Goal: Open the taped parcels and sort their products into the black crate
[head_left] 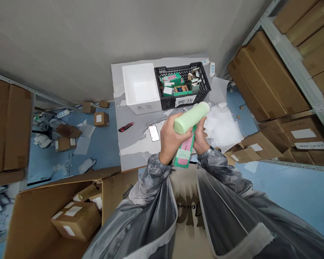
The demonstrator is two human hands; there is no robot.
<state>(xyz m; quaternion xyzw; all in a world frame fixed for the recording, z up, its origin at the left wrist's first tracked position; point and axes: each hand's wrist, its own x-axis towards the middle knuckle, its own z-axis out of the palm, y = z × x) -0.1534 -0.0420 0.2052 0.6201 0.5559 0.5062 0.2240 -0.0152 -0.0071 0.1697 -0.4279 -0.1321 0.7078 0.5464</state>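
A pale green bottle (192, 118) lies tilted across my hands over the front of the table, its far end up and to the right. My left hand (169, 136) is closed around its near end, the thumb along the underside. Just below the bottle is a slim green-and-pink box (184, 153), slanting down toward my body. My right hand (201, 138) is closed at the box's upper right edge, its fingertips close against the bottle. The bottle and my fingers hide the box's upper end.
On the table (129, 154) are a white bin (144, 106), a black crate (169, 104) of small boxes, a phone (154, 133) and a red-black utility knife (126, 127). White packing material (223, 126) lies right. A large carton (35, 216) with parcels stands lower left; shelves of cartons (270, 79) rise right.
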